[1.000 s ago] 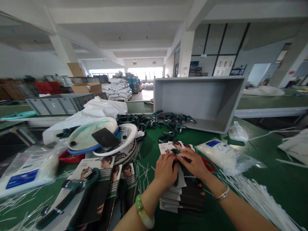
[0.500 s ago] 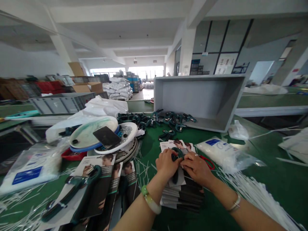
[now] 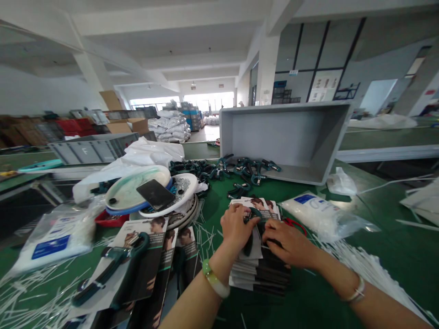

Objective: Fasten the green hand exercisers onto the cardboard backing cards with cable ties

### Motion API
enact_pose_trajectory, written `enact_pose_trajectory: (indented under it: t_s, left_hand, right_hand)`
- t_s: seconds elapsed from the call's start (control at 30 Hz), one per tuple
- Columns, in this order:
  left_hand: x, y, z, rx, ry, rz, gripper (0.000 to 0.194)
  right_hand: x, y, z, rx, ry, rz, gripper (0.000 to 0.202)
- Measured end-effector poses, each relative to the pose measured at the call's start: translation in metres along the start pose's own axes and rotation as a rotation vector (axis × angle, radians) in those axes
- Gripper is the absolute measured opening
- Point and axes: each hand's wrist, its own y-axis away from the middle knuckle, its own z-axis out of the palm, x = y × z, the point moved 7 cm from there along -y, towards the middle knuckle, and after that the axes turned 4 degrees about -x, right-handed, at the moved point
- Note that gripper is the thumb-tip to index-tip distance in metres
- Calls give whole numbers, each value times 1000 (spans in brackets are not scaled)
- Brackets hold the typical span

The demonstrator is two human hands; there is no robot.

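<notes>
My left hand is closed around the upper part of a dark green two-handled hand tool, which lies on the top card of a stack of printed cards. The curled fingers of my right hand rest at the right side of that card, close to the tool; what they pinch, if anything, is hidden. Another dark green tool with a silver metal part is strapped to a card at the left, on a pile of overlapping carded tools.
Loose tools lie before a tipped grey crate. White cable ties spread at right, near a plastic bag and red-handled scissors. A black phone lies across round trays at left.
My right hand has drawn slightly right, away from my left fingers, and its fingers are more curled. My left hand stays on the tool. The view has shifted slightly.
</notes>
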Motion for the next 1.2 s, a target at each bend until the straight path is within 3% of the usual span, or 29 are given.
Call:
enact_pose_trajectory:
  t_s: [0.07, 0.13, 0.23, 0.3, 0.37, 0.47, 0.57, 0.63, 0.73, 1.2]
  left_hand:
    - [-10, 12, -18, 190, 84, -13, 27]
    - [-33, 27, -23, 282, 237, -131, 35]
    - [-66, 46, 0, 130, 591, -335, 46]
    - [-71, 55, 16, 5, 778, -352, 41]
    - [-70, 59, 19, -15, 860, -323, 32]
    - [-63, 59, 12, 42, 823, -262, 20]
    - [-49, 54, 1, 95, 647, -94, 14]
    - [-40, 51, -4, 117, 538, 39, 15]
    - [-33, 50, -6, 128, 447, 155, 18]
    - [-39, 48, -2, 90, 381, 86, 16]
  right_hand:
    - [-7, 7, -4, -9, 56, -10, 16]
    - [-15, 10, -4, -7, 160, -23, 17]
    - [-25, 9, 1, 21, 283, -38, 23]
    - [-30, 4, 2, 80, 255, -45, 24]
    - [-33, -4, 3, 157, 141, -55, 24]
    - [-28, -15, 6, 237, -97, 31, 22]
    - [-16, -21, 15, 282, -264, 214, 20]
    - [-12, -20, 18, 314, -271, 267, 19]
    - [-17, -20, 18, 337, -166, 222, 21]
    - [-23, -21, 21, 305, -42, 166, 24]
